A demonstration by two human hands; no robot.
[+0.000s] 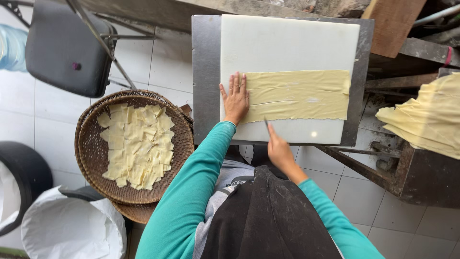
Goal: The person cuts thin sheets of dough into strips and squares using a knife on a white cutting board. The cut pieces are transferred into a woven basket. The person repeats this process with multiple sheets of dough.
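Cutting step: left hand (235, 99) flat, fingers spread, pinning dough sheet (297, 95) on cutting board (287, 43). Right hand (279, 149) fingers gripping knife (266, 123) at sheet's near edge. Next cut probably needs steady sheet.

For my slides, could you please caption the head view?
Left hand flat on dough sheet; right hand holds a knife.

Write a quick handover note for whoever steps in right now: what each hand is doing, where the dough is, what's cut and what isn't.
Left hand: flat on the left end of the dough sheet, pinning it to the white board.
Right hand: grip shut on a knife, tip at the sheet's near edge.
Done: cut pieces lie in the woven tray on the left.
Left: the sheet shows lengthwise lines but is not cut across; more sheets are piled on the right.
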